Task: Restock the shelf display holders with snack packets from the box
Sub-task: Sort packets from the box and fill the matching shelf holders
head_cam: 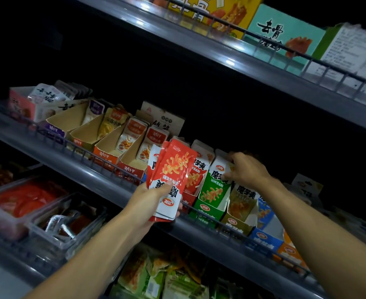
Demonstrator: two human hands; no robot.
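The left hand (150, 200) grips a stack of red snack packets (171, 175); the right hand (248, 169) pinches the top of the green display holder (215, 186) on the shelf (104, 175).

Clear trays (37, 203) of red food sit below teal boxes (285, 37).

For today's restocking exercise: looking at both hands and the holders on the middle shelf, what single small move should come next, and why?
Probably slide the red packets into the red holder just behind them. The left hand grips the stack right in front of it, colours matching, while the right hand pinches the top of the neighbouring green holder, seemingly steadying it.
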